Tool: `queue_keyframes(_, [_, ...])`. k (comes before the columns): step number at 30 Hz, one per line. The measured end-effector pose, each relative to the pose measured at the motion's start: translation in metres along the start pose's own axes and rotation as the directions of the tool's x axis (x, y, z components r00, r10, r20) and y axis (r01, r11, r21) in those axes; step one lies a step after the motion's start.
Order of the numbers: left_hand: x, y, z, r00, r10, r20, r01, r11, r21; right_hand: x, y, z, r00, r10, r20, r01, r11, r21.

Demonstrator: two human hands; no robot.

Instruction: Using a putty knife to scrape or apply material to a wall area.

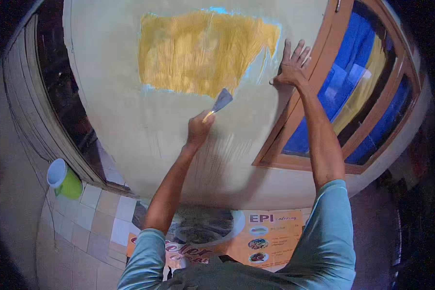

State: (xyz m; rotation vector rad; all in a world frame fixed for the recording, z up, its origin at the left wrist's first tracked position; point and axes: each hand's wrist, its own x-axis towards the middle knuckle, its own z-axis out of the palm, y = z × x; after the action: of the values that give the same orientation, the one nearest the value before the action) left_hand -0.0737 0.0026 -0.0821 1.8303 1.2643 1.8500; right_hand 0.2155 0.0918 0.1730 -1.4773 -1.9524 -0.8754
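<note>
My left hand point(200, 127) grips the yellow handle of a putty knife point(223, 99), whose grey metal blade points up and to the right. The blade's tip is at the lower edge of a large yellow-brown patch point(194, 54) on the pale painted wall point(159, 123). Light blue flecks run along the patch's border. My right hand point(293, 67) has its fingers spread and rests against the wall to the right of the patch, beside the brown window frame; it holds nothing.
At right, blue and yellow cloth point(348, 83) shows in a brown-framed window point(320, 54). A doorway opens at left. A green bucket point(70, 183) stands on the tiled floor point(83, 217), lower left. An orange printed banner point(275, 239) lies below, bearing writing. A thin cable hangs at left.
</note>
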Motion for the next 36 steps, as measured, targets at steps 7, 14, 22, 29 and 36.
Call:
queue_keyframes(7, [-0.003, 0.004, 0.011, 0.996, -0.04, -0.076, 0.037, 0.998, -0.05, 0.001, -0.003, -0.002, 0.999, -0.048, -0.016, 0.048, 0.999, -0.018])
queue_keyframes(14, [-0.02, -0.022, -0.011, 0.999, -0.04, -0.016, 0.041, 0.999, 0.036, 0.006, 0.0, 0.01, 0.997, -0.05, -0.054, 0.05, 0.999, -0.004])
queue_keyframes(22, [-0.016, -0.018, -0.025, 0.999, 0.022, -0.027, -0.022, 0.999, 0.028, 0.006, 0.006, 0.013, 0.999, -0.029, -0.018, 0.029, 1.0, 0.003])
queue_keyframes(29, [-0.021, -0.023, -0.01, 0.998, -0.056, -0.01, 0.055, 0.997, -0.052, 0.002, -0.001, 0.002, 0.999, -0.032, -0.011, 0.033, 0.999, 0.018])
queue_keyframes(36, [-0.014, -0.007, 0.043, 0.99, -0.115, -0.084, 0.11, 0.992, -0.067, -0.094, -0.076, 0.011, 0.931, 0.058, -0.361, 0.057, 0.952, 0.301])
